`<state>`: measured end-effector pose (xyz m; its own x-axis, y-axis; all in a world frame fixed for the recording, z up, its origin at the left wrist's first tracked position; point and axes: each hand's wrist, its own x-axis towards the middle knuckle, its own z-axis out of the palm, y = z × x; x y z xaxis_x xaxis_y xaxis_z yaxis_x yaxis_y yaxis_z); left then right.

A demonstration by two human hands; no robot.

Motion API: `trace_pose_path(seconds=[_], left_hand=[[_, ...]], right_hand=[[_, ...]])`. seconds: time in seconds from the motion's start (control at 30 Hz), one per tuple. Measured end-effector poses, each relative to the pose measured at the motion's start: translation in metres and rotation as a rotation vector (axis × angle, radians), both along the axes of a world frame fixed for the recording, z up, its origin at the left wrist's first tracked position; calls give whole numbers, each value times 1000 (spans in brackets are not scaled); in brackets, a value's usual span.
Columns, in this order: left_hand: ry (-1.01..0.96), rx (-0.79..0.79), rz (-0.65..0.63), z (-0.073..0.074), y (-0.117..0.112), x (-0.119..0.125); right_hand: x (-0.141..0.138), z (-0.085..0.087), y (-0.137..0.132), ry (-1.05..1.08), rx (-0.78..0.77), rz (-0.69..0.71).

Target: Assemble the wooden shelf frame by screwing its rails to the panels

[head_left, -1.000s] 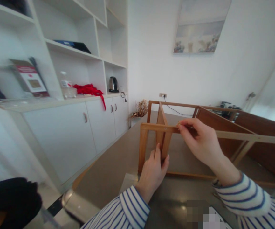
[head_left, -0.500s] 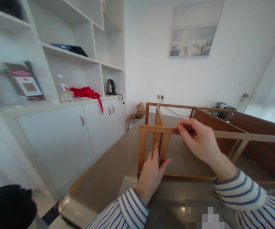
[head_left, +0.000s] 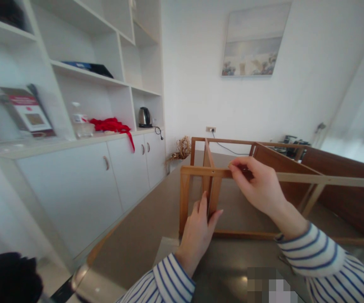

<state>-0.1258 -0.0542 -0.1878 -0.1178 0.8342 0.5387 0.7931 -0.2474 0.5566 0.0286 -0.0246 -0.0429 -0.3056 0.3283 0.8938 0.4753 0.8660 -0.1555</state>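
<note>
A wooden frame point(head_left: 184, 198) of thin brown rails stands on a grey table point(head_left: 137, 235) in front of me. My left hand point(head_left: 197, 233) grips the lower part of an upright slat point(head_left: 213, 187) inside the frame, fingers on one side and thumb on the other. My right hand point(head_left: 259, 185) is closed in a pinch on the top rail point(head_left: 200, 171), just right of where the slat meets it. Whether something small sits between those fingertips is hidden. Both arms wear blue and white striped sleeves.
White cabinets and shelves point(head_left: 74, 168) run along the left, holding a kettle point(head_left: 144, 117), red cloth point(head_left: 110, 125) and a booklet point(head_left: 27, 113). A dark wooden panel point(head_left: 342, 185) lies at the right. A dark object point(head_left: 8, 277) sits at the lower left. A picture point(head_left: 251, 42) hangs on the wall.
The view has drifted slightly, so the frame and both hands sit a little further left. My left thumb has spread a bit from the slat. Both hands stay where they were on the frame.
</note>
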Motion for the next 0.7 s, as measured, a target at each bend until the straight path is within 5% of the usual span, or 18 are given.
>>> trace_pose_path(seconds=[0.7], left_hand=[[-44, -8, -9, 2, 2, -1]], right_hand=[[4, -2, -4, -28, 24, -36]])
